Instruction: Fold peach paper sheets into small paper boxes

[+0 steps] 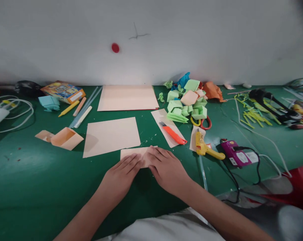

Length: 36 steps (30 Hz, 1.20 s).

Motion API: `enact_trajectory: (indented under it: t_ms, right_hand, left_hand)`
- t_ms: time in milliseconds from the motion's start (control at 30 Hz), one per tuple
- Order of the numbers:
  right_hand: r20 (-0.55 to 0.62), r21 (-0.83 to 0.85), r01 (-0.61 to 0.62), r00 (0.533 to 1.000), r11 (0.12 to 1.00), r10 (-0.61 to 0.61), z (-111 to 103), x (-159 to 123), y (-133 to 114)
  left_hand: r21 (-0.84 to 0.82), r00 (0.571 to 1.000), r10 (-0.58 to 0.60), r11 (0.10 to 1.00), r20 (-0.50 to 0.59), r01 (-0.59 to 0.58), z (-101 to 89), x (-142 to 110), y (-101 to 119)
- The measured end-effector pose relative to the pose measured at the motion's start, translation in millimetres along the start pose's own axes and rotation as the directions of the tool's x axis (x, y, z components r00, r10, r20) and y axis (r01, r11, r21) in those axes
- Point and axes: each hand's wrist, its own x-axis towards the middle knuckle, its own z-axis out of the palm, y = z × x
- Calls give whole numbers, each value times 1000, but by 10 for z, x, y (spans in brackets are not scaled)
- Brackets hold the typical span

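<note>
A small peach paper piece (pixel 125 154) lies on the green table near its front, seemingly folded, though my hands cover most of it. My left hand (pixel 126 169) rests flat on its left part, fingers stretched forward. On the right part lies my right hand (pixel 165 165), fingers also extended, the thumb near the paper's front edge. Just beyond is a larger peach sheet (pixel 111 135). An orange utility knife (pixel 173 133) sits on a narrow peach sheet (pixel 158 118) ahead of my right hand.
A folded peach paper box (pixel 67 138) stands at left. Green and peach paper boxes (pixel 188 100) are piled at back right, beside scissors (pixel 206 123). A yellow glue gun (pixel 208 149), its black cable and a purple power strip (pixel 238 154) lie right. Peach sheets (pixel 127 97) lie by the wall.
</note>
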Motion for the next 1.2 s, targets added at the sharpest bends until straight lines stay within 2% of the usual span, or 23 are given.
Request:
enact_trajectory:
  t_ms: [267, 567, 867, 1200]
  right_hand:
    - [-32, 16, 5, 999, 1000, -4, 37, 35, 31]
    - [-5, 39, -7, 1000, 999, 7, 28, 38, 36]
    - [3, 53, -7, 1000, 999, 7, 22, 33, 51]
    - [-7, 60, -4, 1000, 998, 5, 40, 26, 55]
  left_hand:
    - [1, 999, -32, 999, 14, 32, 9, 15, 2]
    - [13, 999, -34, 999, 16, 33, 5, 28, 21]
    - [103, 999, 12, 995, 44, -16, -33, 54, 22]
    - [-39, 997, -75, 996, 15, 76, 24, 8, 28]
